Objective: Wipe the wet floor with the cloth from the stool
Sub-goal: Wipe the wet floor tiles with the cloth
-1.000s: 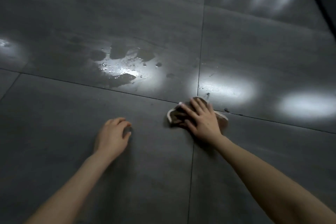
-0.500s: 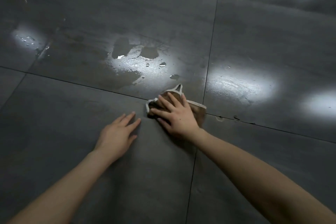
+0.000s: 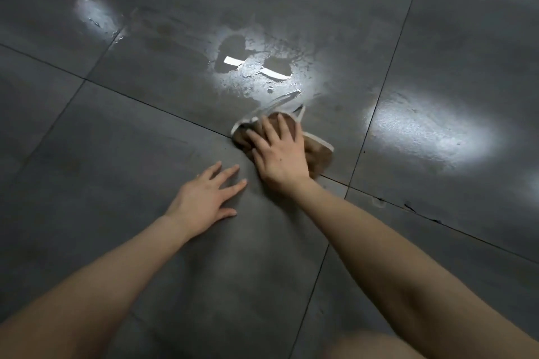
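Cloth [image 3: 316, 151] (brown, pale-edged) lies bunched on the dark tiled floor [image 3: 116, 242], just short of the puddle [image 3: 253, 67]. Right hand [image 3: 278, 154] presses flat on it, fingers spread. Left hand [image 3: 208, 198] rests beside it, palm down, fingers splayed on bare tile.

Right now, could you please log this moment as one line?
right hand: flat on cloth | left hand: flat on floor | puddle: unwiped, beyond cloth

indoor room, glossy grey floor tiles [image 3: 145, 242]
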A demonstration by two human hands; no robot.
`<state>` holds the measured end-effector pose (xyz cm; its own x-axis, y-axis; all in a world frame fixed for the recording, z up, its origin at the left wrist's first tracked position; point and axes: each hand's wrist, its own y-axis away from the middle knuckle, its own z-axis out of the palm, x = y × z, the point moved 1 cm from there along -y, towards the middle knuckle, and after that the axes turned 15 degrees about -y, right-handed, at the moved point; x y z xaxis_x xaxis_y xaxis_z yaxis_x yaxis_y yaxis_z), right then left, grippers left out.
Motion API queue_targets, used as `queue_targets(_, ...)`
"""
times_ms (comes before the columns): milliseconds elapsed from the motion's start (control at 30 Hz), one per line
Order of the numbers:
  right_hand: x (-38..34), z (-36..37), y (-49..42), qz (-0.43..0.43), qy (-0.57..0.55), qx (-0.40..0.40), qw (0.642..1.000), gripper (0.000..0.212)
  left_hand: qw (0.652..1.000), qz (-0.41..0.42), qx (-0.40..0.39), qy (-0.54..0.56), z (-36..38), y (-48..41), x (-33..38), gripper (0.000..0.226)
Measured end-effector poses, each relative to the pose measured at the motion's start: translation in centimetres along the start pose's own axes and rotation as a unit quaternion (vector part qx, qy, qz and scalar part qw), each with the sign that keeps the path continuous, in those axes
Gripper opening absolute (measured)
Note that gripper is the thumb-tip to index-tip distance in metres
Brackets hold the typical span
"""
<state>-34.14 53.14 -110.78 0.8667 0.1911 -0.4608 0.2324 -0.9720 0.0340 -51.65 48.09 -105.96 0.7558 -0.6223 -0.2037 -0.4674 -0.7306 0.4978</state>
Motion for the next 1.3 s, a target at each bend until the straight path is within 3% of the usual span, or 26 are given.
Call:
queue_targets(67,0.4,-0.5,2.1,-0.085,0.005,-0.056,0.995,0.047,1.0,0.0,-0.024,0.018,-0.1,0.6,0.5,0.061)
queue_targets(133,4.7,-2.6,2.2,-0.086,0.026,-0.029,0.996,0.045,0.998,0.005,-0.019,0.051,0.4,1.7,0.2,0.057)
queue_targets(200,10.4,-5.3,1.8,0.056,0.031,0.057,0.996,0.048,0.995,0.0,0.04,0.088,0.6,2.3,-1.2,0.047)
queue_targets(300,13.4,-7.9,0.0,0.336,-0.004,0.128,0.933,0.052,0.977,-0.102,0.136,0.131,0.9,2.5,-4.3,0.028)
queue_targets(367,10.4,-6.6,-3.2,0.374,-0.017,0.119,0.92,0.052,0.946,-0.21,0.174,0.176,0.7,2.3,-6.4,0.022)
queue_targets(433,4.5,-3.6,-6.2,0.264,-0.009,0.078,0.961,0.052,0.912,-0.302,0.191,0.203,1.1,2.4,-8.8,0.02)
queue_targets(533,-6.4,3.3,-6.3,0.015,0.011,-0.007,1.0,0.052,0.909,-0.319,0.197,0.183,2.1,3.0,-12.6,0.019)
queue_targets(600,-12.0,5.9,-2.9,-0.142,0.007,-0.101,0.985,0.051,0.918,-0.313,0.186,0.158,2.7,3.1,-14.8,0.019)
queue_targets(667,-12.8,6.3,0.5,-0.26,0.002,-0.166,0.951,0.044,0.906,-0.352,0.17,0.16,3.0,3.3,-16.7,0.021)
queue_targets(767,-6.9,3.9,1.6,-0.29,0.009,-0.147,0.946,0.042,0.875,-0.413,0.14,0.211,3.2,3.9,-17.8,0.023)
queue_targets(800,-4.1,2.7,0.8,-0.248,0.014,-0.1,0.964,0.041,0.876,-0.41,0.138,0.212,3.2,4.3,-18.0,0.024)
queue_targets(867,1.5,-0.4,-2.3,-0.034,0.011,0.027,0.999,0.043,0.883,-0.397,0.145,0.204,3.4,5.2,-18.4,0.023)
queue_targets(900,3.6,-2.0,-4.2,0.12,0.009,0.077,0.99,0.046,0.884,-0.395,0.149,0.202,3.6,5.9,-18.8,0.023)
queue_targets(933,4.5,-3.3,-6.2,0.264,-0.006,0.107,0.959,0.05,0.883,-0.398,0.154,0.198,3.8,6.6,-19.3,0.023)
queue_targets(967,4.1,-3.9,-8.4,0.365,-0.027,0.117,0.923,0.054,0.882,-0.401,0.157,0.191,3.9,7.3,-20.0,0.023)
queue_targets(1000,2.6,-3.6,-10.6,0.405,-0.036,0.115,0.906,0.056,0.885,-0.401,0.156,0.18,4.0,8.0,-20.7,0.023)
queue_targets(1067,-3.2,-0.5,-14.3,0.331,-0.02,0.066,0.941,0.056,0.898,-0.388,0.141,0.153,3.9,9.4,-21.9,0.024)
queue_targets(1133,-11.7,4.4,-15.6,0.121,0.009,-0.023,0.992,0.054,0.912,-0.373,0.125,0.118,3.5,11.0,-23.2,0.024)
queue_targets(1167,-16.0,6.9,-14.8,0.017,0.023,-0.063,0.998,0.053,0.919,-0.361,0.123,0.096,3.2,11.7,-23.7,0.024)
queue_targets(1233,-22.5,10.2,-10.6,-0.16,0.04,-0.15,0.975,0.052,0.934,-0.33,0.124,0.06,2.4,12.9,-24.5,0.024)
queue_targets(1300,-24.7,11.3,-5.7,-0.3,0.039,-0.225,0.926,0.05,0.943,-0.308,0.121,0.048,1.7,13.8,-24.9,0.023)
